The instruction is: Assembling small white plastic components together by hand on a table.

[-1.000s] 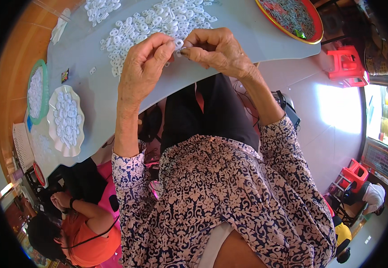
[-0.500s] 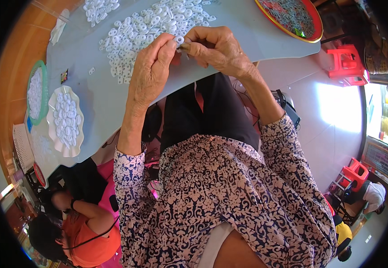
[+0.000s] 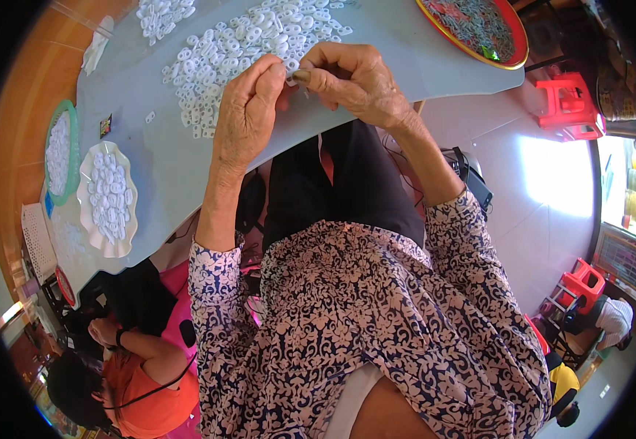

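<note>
Over the table's near edge, my left hand (image 3: 248,110) and my right hand (image 3: 351,84) meet at the fingertips. A small white plastic piece (image 3: 291,74) shows between them, pinched by the left thumb and forefinger. The right thumb presses against its bent forefinger beside that piece; whatever lies inside this pinch is too small to make out. Just beyond my fingers spreads a loose heap of small white oval plastic pieces (image 3: 219,55), each with holes.
At the table's (image 3: 150,157) left stand a white scalloped dish (image 3: 132,183) and a green basket (image 3: 73,157), both holding white pieces. A red tray (image 3: 521,44) of small grey parts sits far right. A person in orange (image 3: 161,395) is at lower left; a red stool (image 3: 570,106) stands right.
The white piece, showing its ring face before, is now turned and mostly covered by my fingertips. My hands stay in nearly the same place. The other person's hands have come together.
</note>
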